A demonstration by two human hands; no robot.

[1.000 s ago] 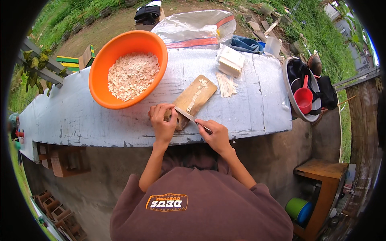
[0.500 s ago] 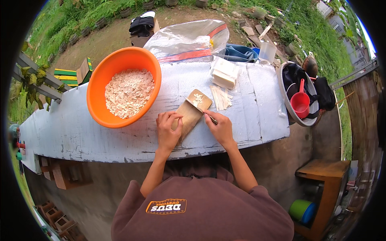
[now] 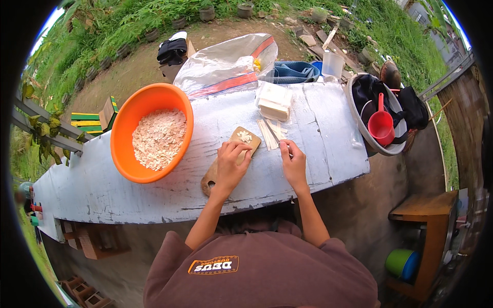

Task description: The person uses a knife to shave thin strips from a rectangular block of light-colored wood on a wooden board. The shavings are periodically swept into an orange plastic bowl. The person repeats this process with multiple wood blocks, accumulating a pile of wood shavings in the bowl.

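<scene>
A wooden cutting board (image 3: 209, 177) with a hole at its near end lies slanted in front of me. Small pale chopped pieces (image 3: 245, 136) sit on its far end. Over the board's middle is my left hand (image 3: 232, 165), fingers loosely bent and apart from the thumb, with nothing visible in it. My right hand (image 3: 294, 167) is closed to the right of the board, by the near ends of thin pale strips (image 3: 268, 134). A dark bit of the knife (image 3: 289, 149) shows between its fingers; the blade is hidden.
An orange basin (image 3: 117, 149) of pale flakes stands left on the light table (image 3: 144, 200). Behind the strips lies a plastic-wrapped stack (image 3: 275, 105). A clear sack (image 3: 215, 66) rests at the far edge. At right, a grey tub (image 3: 354, 110) holds a red dipper (image 3: 380, 126).
My right hand has left the board and moved right to the strips, the knife blade dropping out of sight. My left hand has shifted up the board. The view has tilted slightly.
</scene>
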